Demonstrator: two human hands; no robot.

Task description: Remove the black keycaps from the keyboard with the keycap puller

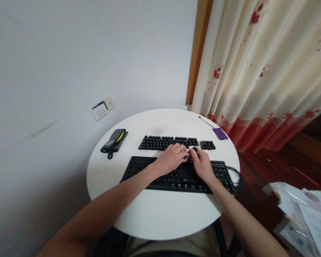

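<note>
1. centrally, a black keyboard (163, 184) lies flat on a rounded white table (166, 217), set crosswise; its left part shows rows of small, spaced knobs, its lower edge a row of printed keys.
2. left hand (173, 157): over the upper part of the keyboard, fingers bent inward; something small and dark shows at the fingertips, though whether it is gripped cannot be told.
3. right hand (202, 162): just beside the left, thumb and fingers drawn together on a small dark piece (195, 149).
4. beyond the keyboard: black keycaps (155, 142) in close rows, with a smaller cluster (208, 145) to their right.
5. right end of the keyboard: a black cable (238, 180), looped, reaching the table's edge.
6. far left of the table: a gray pouch (115, 141) with a yellow strip and a dark loop.
7. far right: a thin stick (206, 122) with a dark tip, beside a purple cloth (219, 134).
8. surroundings: a pale wall (96, 53) with a socket (98, 111), and a flowered curtain (246, 71).
</note>
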